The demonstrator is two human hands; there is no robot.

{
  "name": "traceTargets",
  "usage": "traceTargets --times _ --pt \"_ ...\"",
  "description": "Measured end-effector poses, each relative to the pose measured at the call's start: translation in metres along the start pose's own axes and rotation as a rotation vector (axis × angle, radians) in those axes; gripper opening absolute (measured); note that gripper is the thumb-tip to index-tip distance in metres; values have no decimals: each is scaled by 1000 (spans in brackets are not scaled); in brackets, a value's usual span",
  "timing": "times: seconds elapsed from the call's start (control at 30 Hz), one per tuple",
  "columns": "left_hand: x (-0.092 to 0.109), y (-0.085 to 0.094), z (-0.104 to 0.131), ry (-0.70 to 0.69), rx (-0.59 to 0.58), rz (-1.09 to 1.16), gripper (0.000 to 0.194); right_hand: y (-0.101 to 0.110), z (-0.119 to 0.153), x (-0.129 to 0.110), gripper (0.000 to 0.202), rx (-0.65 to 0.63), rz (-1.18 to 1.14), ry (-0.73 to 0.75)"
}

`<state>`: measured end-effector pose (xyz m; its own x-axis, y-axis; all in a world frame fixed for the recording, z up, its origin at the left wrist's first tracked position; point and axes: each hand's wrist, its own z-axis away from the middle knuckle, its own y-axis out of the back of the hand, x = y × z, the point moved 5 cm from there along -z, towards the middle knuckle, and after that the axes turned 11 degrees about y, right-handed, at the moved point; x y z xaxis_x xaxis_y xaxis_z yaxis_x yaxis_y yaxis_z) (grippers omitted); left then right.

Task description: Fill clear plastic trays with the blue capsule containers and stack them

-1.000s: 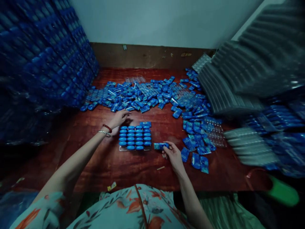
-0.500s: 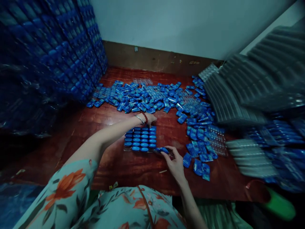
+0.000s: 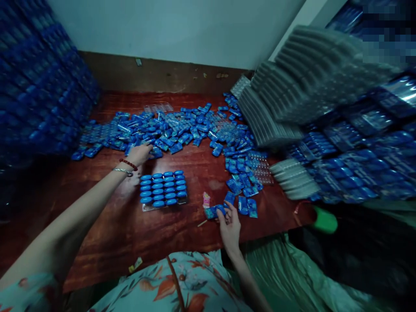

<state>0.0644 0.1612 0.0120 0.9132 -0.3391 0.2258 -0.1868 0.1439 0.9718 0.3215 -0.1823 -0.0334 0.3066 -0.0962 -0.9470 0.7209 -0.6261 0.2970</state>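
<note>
A clear tray [image 3: 149, 208] holding rows of shiny blue oval pieces [image 3: 158, 191] sits on the red-brown table, between my hands. My left hand [image 3: 140, 154], with a red bead bracelet and a silver one, reaches to the near edge of a long heap of blue packets [image 3: 169, 130]; its fingertips are partly hidden among the packets. Right of the tray, my right hand [image 3: 230, 219] grips a blue packet [image 3: 212, 211] between thumb and fingers, low over the table.
Tall stacks of blue packs [image 3: 48, 86] rise at the left. Nested clear trays [image 3: 276, 104] lean at the right, above more blue packs [image 3: 351, 169]. A pink wrapper [image 3: 206, 200] and a small stick [image 3: 202, 223] lie near my right hand.
The view has swung to the right. My left hand has moved from the tray's far edge to the heap of packets. My right hand has drawn its packet away from the tray.
</note>
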Motion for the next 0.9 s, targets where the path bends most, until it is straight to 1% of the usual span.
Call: traceTargets --times 0.07,0.1,0.17,0.2,0.27,0.33,0.4,0.47,0.5,0.57,0.63,0.73,0.8,0.83,0.9 --pt "4 12 6 16 59 22 19 19 -5 11 60 103 -25 -94" --pt "11 17 10 6 85 40 20 25 -9 16 64 118 -36 -141" --pt "33 28 18 -72 107 105 21 26 -20 24 66 87 -48 -205" --pt "50 31 23 -146 95 150 21 21 -28 26 66 60 -50 -219" --pt "90 32 35 -352 7 211 25 0 -48 27 63 7 -55 -216" --pt "129 24 47 -531 -123 172 28 -32 -72 24 59 -50 -71 -190" --pt "157 10 51 -598 -192 96 27 -66 -96 15 56 -110 -106 -157" --pt "172 -7 46 -602 -223 27 25 -91 -116 4 57 -144 -152 -116" --pt "175 -16 41 -589 -234 -5 24 -98 -123 -1 57 -147 -171 -95" --pt "174 -31 28 -545 -248 -68 25 -100 -131 -7 54 -131 -198 -63" --pt "169 -41 14 -499 -249 -117 27 -91 -132 -7 50 -104 -207 -51" --pt "160 -48 -5 -445 -241 -150 33 -67 -121 -1 48 -80 -207 -58" --pt "154 -48 -15 -419 -243 -150 39 -54 -107 -2 46 -118 -220 -37" --pt "151 -48 -18 -413 -245 -146 41 -50 -99 -4 44 -157 -230 -18" --pt "144 -45 -21 -416 -245 -132 37 -49 -79 -13 41 -281 -236 24"
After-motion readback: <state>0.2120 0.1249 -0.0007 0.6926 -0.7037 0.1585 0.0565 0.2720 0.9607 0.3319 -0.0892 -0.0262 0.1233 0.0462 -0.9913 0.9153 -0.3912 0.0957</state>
